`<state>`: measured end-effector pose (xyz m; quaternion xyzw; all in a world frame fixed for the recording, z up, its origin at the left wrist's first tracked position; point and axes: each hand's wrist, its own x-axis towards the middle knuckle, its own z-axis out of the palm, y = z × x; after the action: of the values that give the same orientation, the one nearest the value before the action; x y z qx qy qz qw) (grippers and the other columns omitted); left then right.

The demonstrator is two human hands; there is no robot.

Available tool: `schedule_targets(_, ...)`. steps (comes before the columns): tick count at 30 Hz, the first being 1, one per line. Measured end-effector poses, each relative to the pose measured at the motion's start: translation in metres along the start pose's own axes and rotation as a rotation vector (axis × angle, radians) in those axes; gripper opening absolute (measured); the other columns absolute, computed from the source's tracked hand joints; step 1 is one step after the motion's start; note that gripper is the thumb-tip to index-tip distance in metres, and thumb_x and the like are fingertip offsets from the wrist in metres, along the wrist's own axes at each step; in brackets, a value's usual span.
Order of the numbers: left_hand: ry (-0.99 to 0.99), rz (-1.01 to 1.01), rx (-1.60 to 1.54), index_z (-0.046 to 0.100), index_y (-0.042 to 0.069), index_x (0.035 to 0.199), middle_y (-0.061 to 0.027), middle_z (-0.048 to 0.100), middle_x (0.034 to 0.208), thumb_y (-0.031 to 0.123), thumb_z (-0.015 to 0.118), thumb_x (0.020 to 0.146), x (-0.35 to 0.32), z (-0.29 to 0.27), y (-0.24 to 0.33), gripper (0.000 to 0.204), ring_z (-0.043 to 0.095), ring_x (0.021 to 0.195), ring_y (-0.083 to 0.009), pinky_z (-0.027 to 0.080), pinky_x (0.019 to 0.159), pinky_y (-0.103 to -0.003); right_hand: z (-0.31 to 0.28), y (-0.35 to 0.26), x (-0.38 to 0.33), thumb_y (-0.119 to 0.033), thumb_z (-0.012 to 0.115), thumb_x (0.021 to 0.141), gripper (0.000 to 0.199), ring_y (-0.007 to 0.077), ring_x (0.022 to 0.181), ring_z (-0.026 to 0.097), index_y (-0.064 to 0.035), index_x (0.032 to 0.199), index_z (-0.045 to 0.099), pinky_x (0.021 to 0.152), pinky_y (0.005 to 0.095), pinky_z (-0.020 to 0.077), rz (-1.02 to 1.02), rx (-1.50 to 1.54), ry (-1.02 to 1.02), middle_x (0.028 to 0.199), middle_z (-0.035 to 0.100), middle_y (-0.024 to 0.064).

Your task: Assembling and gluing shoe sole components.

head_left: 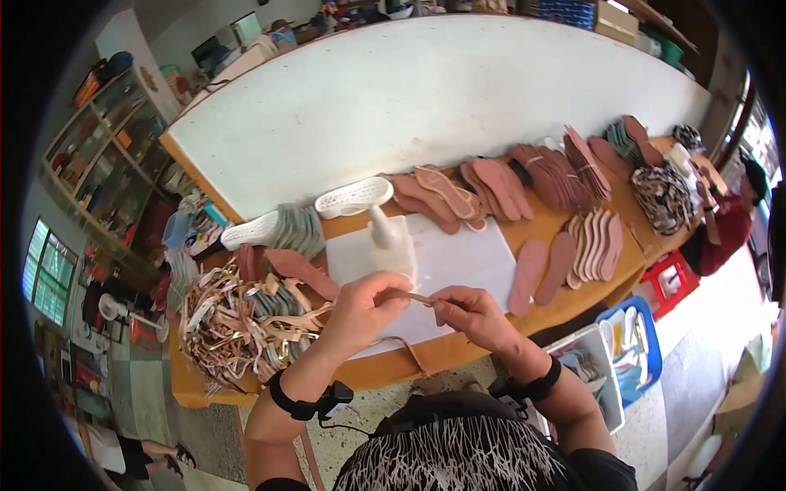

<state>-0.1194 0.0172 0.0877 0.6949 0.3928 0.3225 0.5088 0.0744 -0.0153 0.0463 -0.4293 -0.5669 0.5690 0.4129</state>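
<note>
Pink insoles (591, 245) lie right of centre on the orange-brown desk (458, 348); a white shoe last (354, 197) sits mid-frame; the garment (458, 458) at the bottom is black-and-white streaked.

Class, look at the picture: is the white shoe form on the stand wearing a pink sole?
No. The white shoe form is bare; the pink soles lie apart on the table.

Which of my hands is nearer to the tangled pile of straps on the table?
Left. Your left hand sits right beside the pile of straps; your right hand is farther off, across the white board.
</note>
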Motion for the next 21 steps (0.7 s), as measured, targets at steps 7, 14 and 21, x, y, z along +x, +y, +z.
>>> schedule_targets(7, -0.204, -0.086, 0.003, 0.057, -0.002, 0.082, -0.0001, 0.052, 0.066, 0.006, 0.055, 0.078, 0.023, 0.029, -0.002, 0.009, 0.041, 0.055, -0.0037, 0.033, 0.048, -0.017, -0.035, 0.021, -0.036, -0.013, 0.049, 0.085, 0.016, 0.0038, 0.054, 0.043, -0.0005, 0.086, 0.059, 0.048, 0.0178, 0.0341, 0.088, 0.047, -0.008, 0.064, 0.052, -0.0021)
schedule_targets(14, -0.255, -0.412, -0.618, 0.053, -0.002, 0.074, -0.0029, 0.048, 0.061, 0.006, 0.052, 0.077, 0.032, 0.051, -0.012, 0.009, 0.035, 0.046, -0.0034, 0.028, 0.041, -0.015, -0.055, 0.033, -0.072, -0.015, 0.048, 0.083, 0.019, 0.0066, 0.058, 0.051, 0.0007, 0.082, 0.06, 0.052, 0.0181, 0.0392, 0.181, 0.028, 0.036, 0.066, 0.057, 0.0016)
schedule_targets(21, -0.254, -0.474, -0.766, 0.049, 0.002, 0.069, -0.0046, 0.048, 0.059, 0.01, 0.05, 0.077, 0.056, 0.064, -0.025, 0.012, 0.036, 0.044, -0.0068, 0.028, 0.04, -0.018, -0.064, 0.05, -0.092, -0.014, 0.047, 0.083, 0.019, 0.0096, 0.058, 0.055, 0.0017, 0.085, 0.058, 0.053, 0.0208, 0.0436, 0.279, 0.124, 0.04, 0.069, 0.059, 0.0043)
